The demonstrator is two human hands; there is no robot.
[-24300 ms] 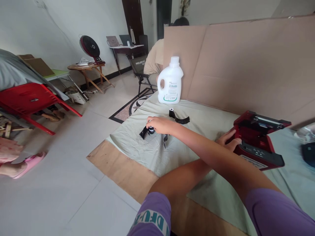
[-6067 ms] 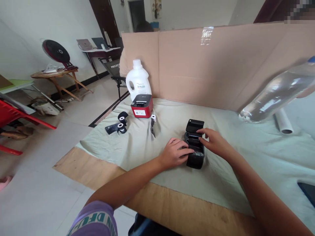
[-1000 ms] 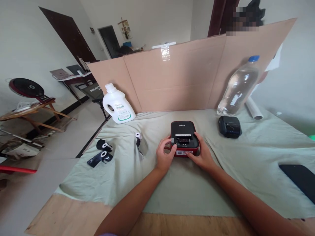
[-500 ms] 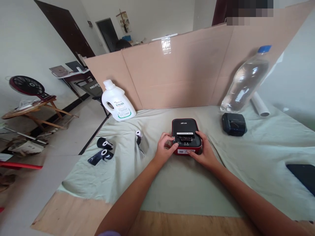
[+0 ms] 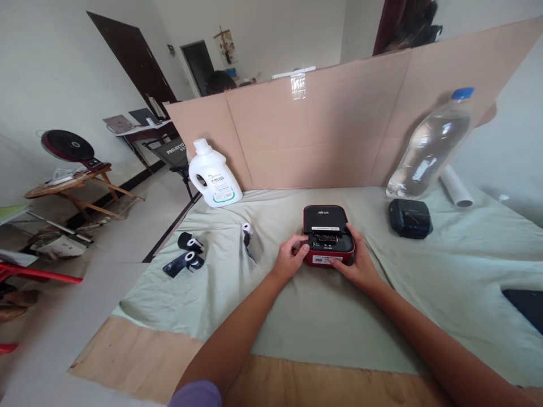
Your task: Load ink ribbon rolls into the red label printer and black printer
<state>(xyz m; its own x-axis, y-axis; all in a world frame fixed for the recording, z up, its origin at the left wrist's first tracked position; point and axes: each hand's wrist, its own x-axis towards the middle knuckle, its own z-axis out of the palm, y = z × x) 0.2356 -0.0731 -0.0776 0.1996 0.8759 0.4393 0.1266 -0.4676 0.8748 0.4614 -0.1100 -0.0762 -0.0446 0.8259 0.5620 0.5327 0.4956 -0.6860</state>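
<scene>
A small red and black label printer [image 5: 326, 230] sits closed on the pale green cloth [image 5: 297, 305] in the middle of the table. My left hand [image 5: 290, 259] curls against its left front corner, thumb on the top edge. My right hand [image 5: 358, 264] cups its right side, fingers along the front. Three paper rolls with black wrapping lie to the left: one [image 5: 247, 232] close to my left hand, two [image 5: 189, 252] further out.
A white detergent jug [image 5: 212, 175] stands at the back left. A clear water bottle [image 5: 430, 146], a black printer [image 5: 409, 217] and a white tube [image 5: 456, 187] are at the back right. A cardboard screen [image 5: 339, 124] walls the rear. A dark phone [image 5: 526, 299] lies at right.
Both hands have stayed on the red printer, with my left fingers shifting slightly at its corner. The view has drifted a little to the left.
</scene>
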